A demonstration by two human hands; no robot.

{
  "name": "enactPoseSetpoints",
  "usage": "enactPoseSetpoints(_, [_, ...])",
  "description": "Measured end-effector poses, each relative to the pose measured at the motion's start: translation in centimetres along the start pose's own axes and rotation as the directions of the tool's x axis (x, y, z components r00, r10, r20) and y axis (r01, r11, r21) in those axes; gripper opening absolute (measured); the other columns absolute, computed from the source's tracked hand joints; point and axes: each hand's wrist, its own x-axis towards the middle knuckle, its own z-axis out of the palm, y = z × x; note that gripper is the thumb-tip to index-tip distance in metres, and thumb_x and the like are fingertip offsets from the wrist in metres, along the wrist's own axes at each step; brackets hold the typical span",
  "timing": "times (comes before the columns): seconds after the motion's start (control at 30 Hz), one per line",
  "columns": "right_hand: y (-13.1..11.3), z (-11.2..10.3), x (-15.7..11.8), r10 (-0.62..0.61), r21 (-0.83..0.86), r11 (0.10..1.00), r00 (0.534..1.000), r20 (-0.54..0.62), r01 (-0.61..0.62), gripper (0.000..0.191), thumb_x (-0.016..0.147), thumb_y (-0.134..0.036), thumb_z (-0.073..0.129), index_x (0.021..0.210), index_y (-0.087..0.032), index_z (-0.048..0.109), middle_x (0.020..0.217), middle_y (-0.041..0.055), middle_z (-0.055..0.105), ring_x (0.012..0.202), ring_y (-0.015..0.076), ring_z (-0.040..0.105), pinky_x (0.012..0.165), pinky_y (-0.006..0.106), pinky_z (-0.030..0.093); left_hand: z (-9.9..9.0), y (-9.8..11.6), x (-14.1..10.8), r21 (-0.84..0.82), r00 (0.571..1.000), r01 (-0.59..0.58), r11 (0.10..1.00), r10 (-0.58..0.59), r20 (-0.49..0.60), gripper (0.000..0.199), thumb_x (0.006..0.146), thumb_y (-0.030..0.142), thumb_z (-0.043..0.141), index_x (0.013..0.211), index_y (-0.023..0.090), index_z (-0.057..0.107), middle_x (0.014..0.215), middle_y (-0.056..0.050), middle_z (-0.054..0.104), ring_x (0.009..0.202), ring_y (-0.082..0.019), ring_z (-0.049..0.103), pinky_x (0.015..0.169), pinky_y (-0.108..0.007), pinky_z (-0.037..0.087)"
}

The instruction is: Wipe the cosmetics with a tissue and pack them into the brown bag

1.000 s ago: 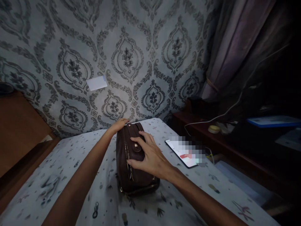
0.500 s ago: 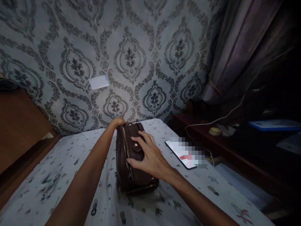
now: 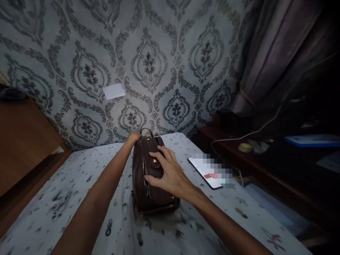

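Note:
A dark brown leather bag [image 3: 156, 194] with metal zips and a round stud stands on the patterned white sheet [image 3: 111, 198]. At its far left corner is my left hand [image 3: 134, 136], its fingers hidden from view behind the bag's edge. My right hand [image 3: 170, 171] rests over the top of the bag with its fingers spread, the thumb by the partly open zip and the other fingers near the stud. The bag's handle [image 3: 147, 130] arches up at the far end.
A lit phone [image 3: 203, 171] lies on the sheet to the right. Beyond it are a dark red ledge [image 3: 207, 134], a white cable [image 3: 255, 134] and a blue-edged object [image 3: 310, 140]. A wooden panel [image 3: 26, 141] stands at the left, the patterned wall [image 3: 164, 53] behind.
The bag's handle now shows upright at the far end. More of the open zip has closed up near the far end. My right hand has barely moved, and the view has shifted slightly.

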Motion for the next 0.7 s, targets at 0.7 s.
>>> enactPoseSetpoints(0.7, [-0.2, -0.1, 0.2, 0.031, -0.018, 0.999, 0.999, 0.029, -0.030, 0.074, 0.071, -0.049, 0.079, 0.134, -0.017, 0.056, 0.153, 0.0202, 0.036, 0.147, 0.0363, 0.026, 0.117, 0.057, 0.030, 2.7, -0.5, -4.5, -0.247, 0.811, -0.257, 0.934, 0.070, -0.581, 0.013, 0.082, 0.027, 0.056, 0.071, 0.021, 0.055, 0.072, -0.002, 0.060, 0.077, -0.020, 0.055, 0.078, -0.031, 0.042])
